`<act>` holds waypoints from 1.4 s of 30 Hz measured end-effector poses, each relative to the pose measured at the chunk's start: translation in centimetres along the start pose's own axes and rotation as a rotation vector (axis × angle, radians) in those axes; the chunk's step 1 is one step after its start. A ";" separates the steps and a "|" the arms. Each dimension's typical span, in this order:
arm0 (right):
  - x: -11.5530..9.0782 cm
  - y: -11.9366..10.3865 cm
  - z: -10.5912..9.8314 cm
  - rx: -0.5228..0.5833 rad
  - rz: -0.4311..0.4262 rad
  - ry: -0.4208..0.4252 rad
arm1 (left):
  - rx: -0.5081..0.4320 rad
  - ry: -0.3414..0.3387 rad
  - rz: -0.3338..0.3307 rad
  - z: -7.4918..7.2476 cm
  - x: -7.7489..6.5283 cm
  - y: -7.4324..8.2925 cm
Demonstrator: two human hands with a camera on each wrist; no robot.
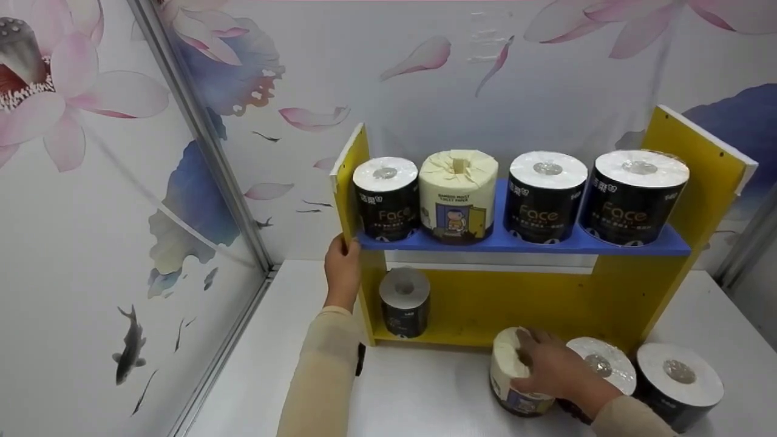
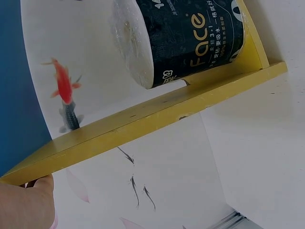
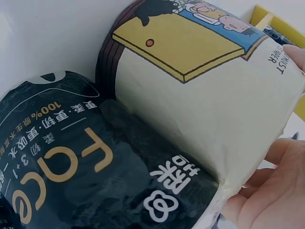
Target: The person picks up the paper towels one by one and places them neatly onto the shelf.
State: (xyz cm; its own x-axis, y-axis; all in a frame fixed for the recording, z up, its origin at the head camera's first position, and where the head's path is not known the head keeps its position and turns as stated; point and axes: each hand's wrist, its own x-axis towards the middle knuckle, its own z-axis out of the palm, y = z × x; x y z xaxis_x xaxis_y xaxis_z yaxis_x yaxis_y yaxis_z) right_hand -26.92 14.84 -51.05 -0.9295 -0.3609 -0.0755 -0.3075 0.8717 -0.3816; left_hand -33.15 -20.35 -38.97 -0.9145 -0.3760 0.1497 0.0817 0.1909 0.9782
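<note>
My left hand (image 1: 343,270) holds the left side panel of a yellow shelf unit (image 1: 485,297) with a blue upper board. In the left wrist view, the thumb and fingers lie at the panel's edge. With my right hand (image 1: 561,367) I grip a cream-wrapped toilet roll (image 1: 507,364) standing on the table before the unit. The right wrist view shows the cartoon print on this roll (image 3: 200,109) and a black-wrapped roll (image 3: 95,162) beside it. On the blue board stand three black-wrapped rolls (image 1: 546,206) and one cream roll (image 1: 458,197).
One black-wrapped roll (image 1: 405,303) stands at the lower left of the unit. Two white-topped rolls (image 1: 607,364) (image 1: 683,379) stand on the white table (image 1: 425,394), right of the gripped roll. Flower-printed wall panels (image 1: 328,79) rise behind and at the left.
</note>
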 end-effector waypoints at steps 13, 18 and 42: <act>-0.2 0.0 0.1 0.001 -0.032 0.051 | 0.031 0.012 0.034 0.1 -0.3 0.4; -0.1 -0.1 0.2 -0.001 -0.034 0.076 | 0.022 0.019 0.027 0.1 -0.3 0.5; 0.1 -0.4 0.6 0.011 -0.040 0.124 | 0.045 0.023 0.035 0.0 -0.1 0.0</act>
State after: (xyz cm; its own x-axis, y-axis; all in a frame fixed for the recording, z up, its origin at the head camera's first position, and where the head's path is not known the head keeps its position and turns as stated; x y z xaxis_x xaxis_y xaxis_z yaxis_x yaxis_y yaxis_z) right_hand -26.79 14.28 -51.43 -0.9347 -0.3514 0.0540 -0.3435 0.8533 -0.3922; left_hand -33.07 -20.30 -38.97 -0.9019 -0.3891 0.1874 0.0951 0.2444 0.9650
